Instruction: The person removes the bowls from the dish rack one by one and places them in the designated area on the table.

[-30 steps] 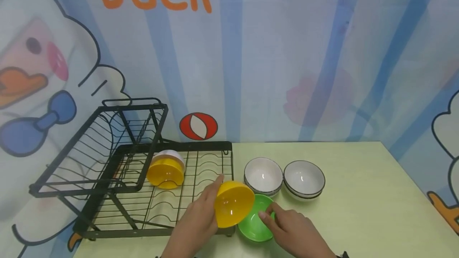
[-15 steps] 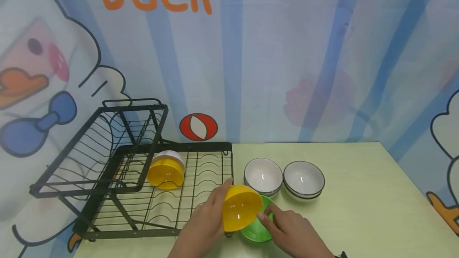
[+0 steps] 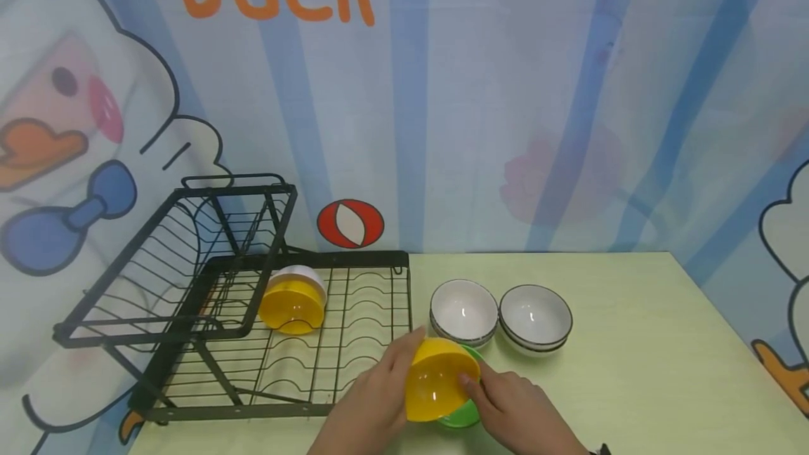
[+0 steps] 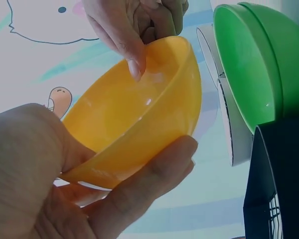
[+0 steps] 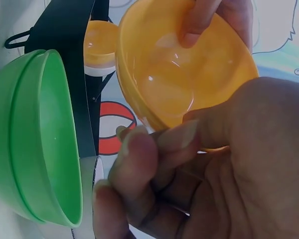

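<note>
A yellow bowl [image 3: 439,388] is held tilted between both hands, its hollow facing the person. My left hand [image 3: 369,395] grips its left side, thumb inside and fingers along the outer wall, as the left wrist view shows. At the opposite rim my right hand [image 3: 515,406] pinches the bowl, thumb over the inner face and fingertips at the outside. Just behind and below it stand two nested green bowls [image 4: 249,69], mostly covered by the yellow one in the head view.
A black dish rack [image 3: 284,409] stands on the left, holding another yellow bowl [image 3: 292,307] and a white bowl [image 3: 297,272] on edge. Two stacks of white bowls with dark rims, a left stack [image 3: 464,309] and a right stack [image 3: 536,314], sit behind the green ones on the pale table [image 3: 651,357].
My left hand has brought the yellow bowl rightward and down, over the green bowls. My right hand, which was apart from it, now takes its rim.
</note>
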The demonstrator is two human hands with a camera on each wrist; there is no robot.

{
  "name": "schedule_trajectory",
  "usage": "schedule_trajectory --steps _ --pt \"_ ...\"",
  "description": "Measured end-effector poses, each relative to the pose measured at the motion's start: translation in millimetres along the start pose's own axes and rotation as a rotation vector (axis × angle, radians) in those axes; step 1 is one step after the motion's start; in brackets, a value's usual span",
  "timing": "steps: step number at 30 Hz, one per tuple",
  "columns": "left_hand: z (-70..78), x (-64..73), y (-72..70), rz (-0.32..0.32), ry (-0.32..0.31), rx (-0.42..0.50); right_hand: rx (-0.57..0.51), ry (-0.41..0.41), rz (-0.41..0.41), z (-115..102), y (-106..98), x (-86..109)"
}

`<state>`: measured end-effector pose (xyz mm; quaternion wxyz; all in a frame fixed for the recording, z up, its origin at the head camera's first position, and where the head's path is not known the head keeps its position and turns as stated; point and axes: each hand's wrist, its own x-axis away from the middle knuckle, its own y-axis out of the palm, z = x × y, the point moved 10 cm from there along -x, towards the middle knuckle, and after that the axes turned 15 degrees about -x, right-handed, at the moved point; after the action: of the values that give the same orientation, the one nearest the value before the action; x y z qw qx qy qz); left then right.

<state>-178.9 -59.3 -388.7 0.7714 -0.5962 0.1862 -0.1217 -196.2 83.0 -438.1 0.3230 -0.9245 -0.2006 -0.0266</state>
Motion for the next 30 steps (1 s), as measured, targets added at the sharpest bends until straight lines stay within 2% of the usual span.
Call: schedule_trajectory --steps 8,14,22,25,30 --pt "2.9 -1.1 1.7 -0.003 0.032 -0.009 0.012 0.004 0.03 -0.7 -4.4 -0.1" --pt "4.2 -0.9 2.8 -0.016 0.045 -0.013 -0.02 0.041 0.045 1.0 -7.9 -0.2" --pt "6.0 -0.5 2.1 0.026 0.052 -0.07 0.015 0.032 0.131 0.6 -20.0 2.2" --pt "4.8 -0.9 4.0 0.006 0.037 -0.097 0.028 0.055 0.132 2.1 -21.9 2.4" --pt "0.2 -1.9 10.3 -0.069 -0.01 -0.15 0.046 0.08 0.139 5.0 -25.8 3.0"
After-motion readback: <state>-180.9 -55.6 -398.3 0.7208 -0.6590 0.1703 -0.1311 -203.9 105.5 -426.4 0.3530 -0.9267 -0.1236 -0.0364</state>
